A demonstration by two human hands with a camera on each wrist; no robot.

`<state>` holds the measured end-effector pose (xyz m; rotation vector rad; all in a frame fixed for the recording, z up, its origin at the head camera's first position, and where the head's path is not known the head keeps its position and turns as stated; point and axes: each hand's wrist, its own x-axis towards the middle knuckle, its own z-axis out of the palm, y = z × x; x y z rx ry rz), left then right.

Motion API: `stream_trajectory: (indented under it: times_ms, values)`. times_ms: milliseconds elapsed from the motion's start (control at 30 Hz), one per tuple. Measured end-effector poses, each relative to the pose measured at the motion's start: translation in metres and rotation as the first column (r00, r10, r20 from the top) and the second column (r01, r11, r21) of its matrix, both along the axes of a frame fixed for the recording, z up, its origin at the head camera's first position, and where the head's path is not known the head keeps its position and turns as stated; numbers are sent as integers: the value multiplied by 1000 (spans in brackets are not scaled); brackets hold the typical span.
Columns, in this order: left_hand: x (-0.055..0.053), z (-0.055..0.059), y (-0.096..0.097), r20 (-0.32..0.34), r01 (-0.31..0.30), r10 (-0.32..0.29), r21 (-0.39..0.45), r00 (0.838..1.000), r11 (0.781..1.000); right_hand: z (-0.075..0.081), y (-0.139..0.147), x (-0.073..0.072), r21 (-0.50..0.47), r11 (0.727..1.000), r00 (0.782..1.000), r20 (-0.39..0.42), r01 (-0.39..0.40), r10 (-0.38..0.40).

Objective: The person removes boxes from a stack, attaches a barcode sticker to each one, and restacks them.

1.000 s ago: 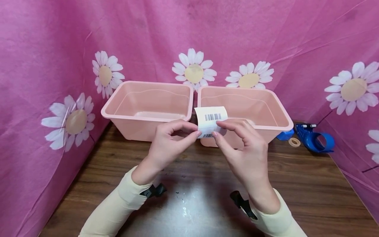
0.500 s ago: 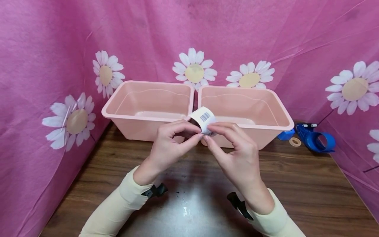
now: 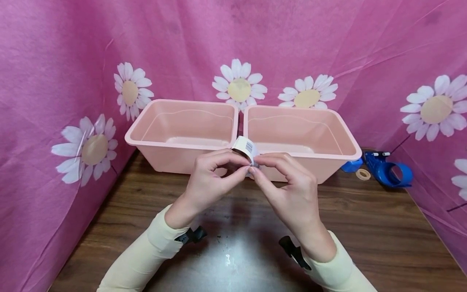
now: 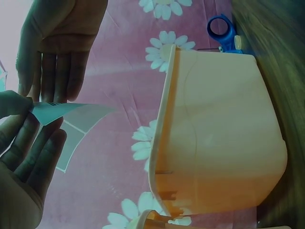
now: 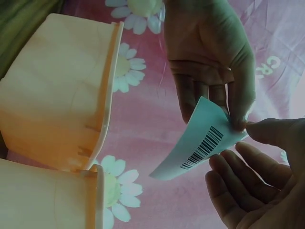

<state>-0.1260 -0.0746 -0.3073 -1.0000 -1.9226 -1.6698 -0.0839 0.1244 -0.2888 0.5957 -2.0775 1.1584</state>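
Nearest the camera, pale sleeves, the left sleeve (image 3: pixel 146 247) and the right sleeve (image 3: pixel 335 269), reach over a dark wood-grain counter (image 3: pixel 386 231), a black strap (image 3: pixel 189 235) at the left wrist and another at the right. Beyond them the left hand (image 3: pixel 213 176) and right hand (image 3: pixel 292 184) meet fingertip to fingertip, each with its grip pinched on the near edge of a white barcode label (image 3: pixel 243 144). The label is held in the air above the counter, bent into a curve, with its far end free; the left wrist view shows a line crossing it.

The piece looks very light and thin, flexible but springy enough to hold a curve, and likely easy to crease or tear; whether a side is sticky cannot be told. The margins beside the printed bars seem the best place to take hold, between thumb and forefinger, with little pressure.

Just past the hands, the left pink bin (image 3: pixel 166 160) and right pink bin (image 3: pixel 328 164) stand side by side, a narrow gap between their rims. At right sit a blue tape dispenser (image 3: pixel 379 168) and a tan ring (image 3: pixel 359 174). A magenta cloth (image 3: pixel 182 40) printed with daisies (image 3: pixel 238 90) hangs behind.
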Motion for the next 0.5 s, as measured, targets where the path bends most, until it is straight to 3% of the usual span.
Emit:
stream_trajectory:
  times_ms: [233, 500]
  values:
    - [0, 0, 1, 13, -5, 5, -3, 1000, 1000, 0, 0, -1, -7, 1000, 1000, 15, 1, -1]
    - [-1, 1, 1, -15, -12, 11, -16, 1000, 1000, -1, 1, -2, -41, 999, 1000, -4, -5, 5]
